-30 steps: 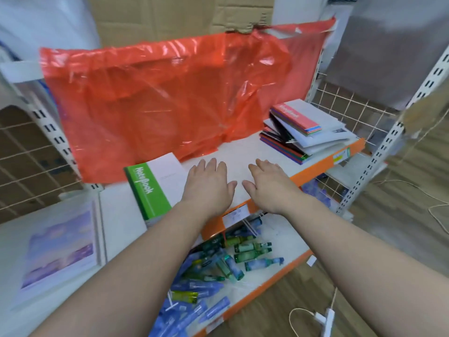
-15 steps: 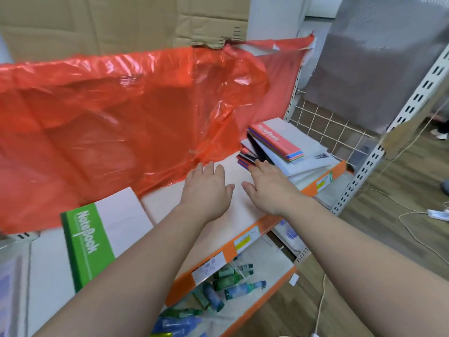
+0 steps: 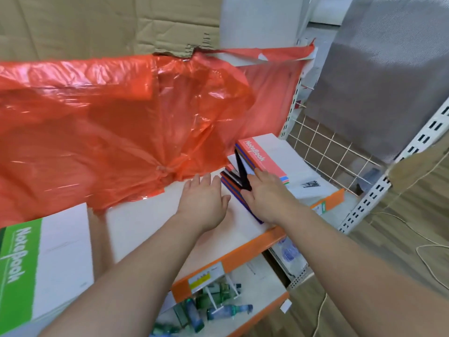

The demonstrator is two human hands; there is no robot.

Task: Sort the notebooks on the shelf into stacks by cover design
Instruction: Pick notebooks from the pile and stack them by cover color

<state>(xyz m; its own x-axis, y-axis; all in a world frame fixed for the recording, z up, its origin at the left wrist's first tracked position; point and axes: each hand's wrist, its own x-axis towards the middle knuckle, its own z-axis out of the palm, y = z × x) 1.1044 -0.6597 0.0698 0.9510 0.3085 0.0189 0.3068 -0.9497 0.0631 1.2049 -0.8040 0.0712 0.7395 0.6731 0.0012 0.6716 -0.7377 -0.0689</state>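
Note:
A messy pile of notebooks (image 3: 286, 166) lies at the right end of the white shelf (image 3: 150, 220). Its top one has a red spine band reading NoteBook (image 3: 261, 158). My right hand (image 3: 269, 198) lies flat with straight fingers on the left edge of the pile, over dark and striped spines. Just left of the pile, my left hand (image 3: 204, 200) hovers flat above the bare shelf, fingers spread. A separate stack topped by a green-banded notebook (image 3: 46, 263) sits at the shelf's left end.
A crumpled red plastic sheet (image 3: 116, 132) hangs over the back of the shelf. A wire grid panel (image 3: 332, 154) closes the right side. Several small bottles (image 3: 213, 307) lie on the lower shelf. Cables run across the wooden floor at right.
Both hands and my view have shifted right along the shelf. My right hand has reached the notebook pile and now rests on its left edge; the green notebook has slid to the frame's left.

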